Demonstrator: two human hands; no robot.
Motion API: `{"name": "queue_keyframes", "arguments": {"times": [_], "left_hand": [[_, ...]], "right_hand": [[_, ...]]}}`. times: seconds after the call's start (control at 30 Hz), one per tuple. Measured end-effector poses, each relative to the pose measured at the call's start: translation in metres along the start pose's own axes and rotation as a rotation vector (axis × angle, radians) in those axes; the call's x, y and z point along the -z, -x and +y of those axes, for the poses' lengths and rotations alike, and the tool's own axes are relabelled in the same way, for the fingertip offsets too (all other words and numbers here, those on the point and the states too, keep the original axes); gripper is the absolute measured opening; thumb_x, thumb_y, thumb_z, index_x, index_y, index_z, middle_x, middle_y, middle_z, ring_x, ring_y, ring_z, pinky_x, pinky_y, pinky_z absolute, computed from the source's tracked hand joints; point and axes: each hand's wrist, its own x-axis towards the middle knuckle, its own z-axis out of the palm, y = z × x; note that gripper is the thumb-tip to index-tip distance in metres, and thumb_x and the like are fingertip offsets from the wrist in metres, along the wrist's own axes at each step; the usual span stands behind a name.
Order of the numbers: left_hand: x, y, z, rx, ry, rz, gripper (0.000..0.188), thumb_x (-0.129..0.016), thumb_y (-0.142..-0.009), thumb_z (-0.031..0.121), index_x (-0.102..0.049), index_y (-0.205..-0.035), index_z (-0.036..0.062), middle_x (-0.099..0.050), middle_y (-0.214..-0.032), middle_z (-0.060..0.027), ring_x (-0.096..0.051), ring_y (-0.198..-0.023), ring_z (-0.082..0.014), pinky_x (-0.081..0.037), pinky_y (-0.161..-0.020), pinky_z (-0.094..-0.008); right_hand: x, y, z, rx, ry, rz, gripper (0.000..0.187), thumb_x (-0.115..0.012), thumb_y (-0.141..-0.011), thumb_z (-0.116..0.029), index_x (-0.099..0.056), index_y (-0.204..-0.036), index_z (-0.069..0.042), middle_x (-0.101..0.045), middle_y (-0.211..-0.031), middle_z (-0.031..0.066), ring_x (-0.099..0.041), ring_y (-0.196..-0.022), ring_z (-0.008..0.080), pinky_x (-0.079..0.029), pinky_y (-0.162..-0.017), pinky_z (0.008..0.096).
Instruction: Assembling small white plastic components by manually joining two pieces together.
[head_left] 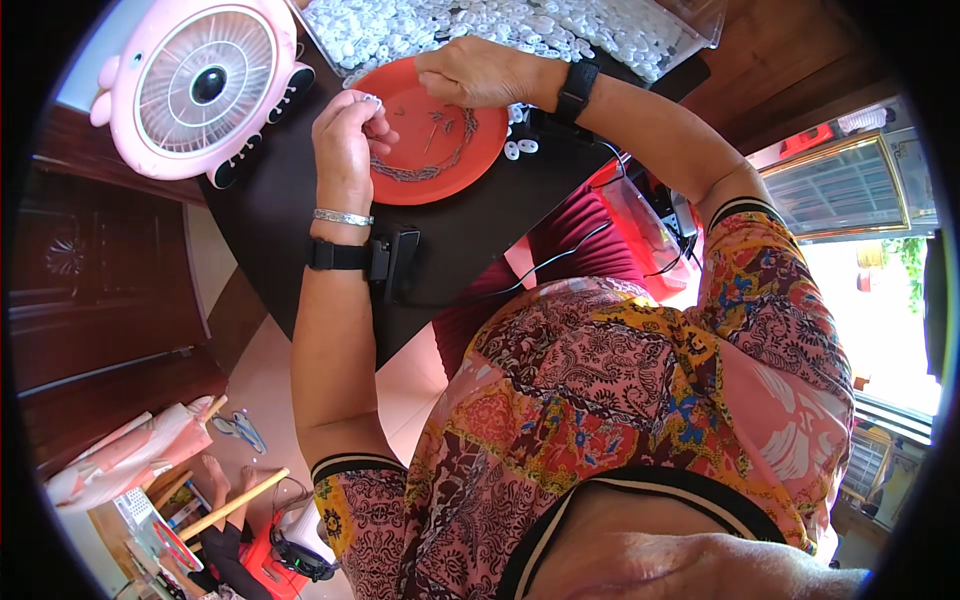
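My left hand (350,135) is at the left rim of a round orange-red plate (440,190). Its thumb and forefinger pinch a small white plastic piece (373,102). Over the far side of the plate, my right hand (485,72) has its fingers curled closed; anything in them is hidden. Small grey metal pieces (440,165), thin like pins or screws, lie in a curved band on the plate, with a few loose in the middle. Beside the plate on the right rest several white oval pieces (513,150) with holes.
A clear bin (690,35) heaped with white oval pieces (480,25) stands beyond the plate. At the left of the dark table (270,230) is a pink fan (207,85). A black device (400,262) lies near my left wrist. Cables hang by a red stool (655,240).
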Motion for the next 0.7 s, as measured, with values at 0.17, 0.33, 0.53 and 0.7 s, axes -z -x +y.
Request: {"name": "queue_keyframes", "arguments": {"times": [0.17, 0.33, 0.53, 0.7], "left_hand": [[0.001, -0.001, -0.001, -0.014, 0.003, -0.014, 0.015, -0.049, -0.085, 0.014, -0.056, -0.076, 0.0052, -0.053, -0.066, -0.0025, -0.058, -0.057, -0.0158, -0.043, -0.051, -0.0238], [0.000, 0.000, 0.000, -0.016, -0.026, -0.015, 0.015, -0.049, -0.086, 0.015, -0.056, -0.077, 0.0053, -0.053, -0.066, -0.0021, -0.058, -0.059, -0.0151, -0.043, -0.052, -0.0234], [-0.011, 0.005, 0.006, -0.032, -0.004, -0.205, 0.016, -0.050, -0.087, 0.015, -0.057, -0.077, 0.0052, -0.057, -0.067, -0.0024, -0.058, -0.058, -0.0123, -0.042, -0.052, -0.0215], [-0.017, 0.009, 0.012, 0.003, -0.002, -0.256, 0.018, -0.049, -0.089, 0.018, -0.055, -0.077, 0.0063, -0.056, -0.069, -0.0015, -0.057, -0.061, -0.0114, -0.042, -0.054, -0.0212]], "right_hand": [[0.001, 0.001, -0.002, 0.039, -0.038, 0.023, 0.022, -0.051, -0.092, -0.023, -0.055, -0.088, -0.003, -0.060, -0.071, 0.0177, -0.060, -0.068, 0.0348, -0.048, -0.063, 0.0406], [0.010, 0.002, -0.009, -0.022, -0.191, 0.032, 0.014, -0.060, -0.088, -0.017, -0.058, -0.085, -0.003, -0.061, -0.068, 0.0089, -0.060, -0.063, 0.0181, -0.047, -0.059, 0.0308], [0.030, 0.009, -0.027, -0.042, -0.355, 0.074, 0.014, -0.061, -0.088, -0.016, -0.060, -0.087, -0.002, -0.061, -0.069, 0.0038, -0.058, -0.065, 0.0093, -0.047, -0.061, 0.0251], [0.033, 0.017, -0.046, -0.101, -0.750, 0.085, 0.022, -0.054, -0.095, -0.021, -0.058, -0.088, 0.000, -0.058, -0.071, 0.0012, -0.056, -0.069, 0.0077, -0.046, -0.063, 0.0234]]}}
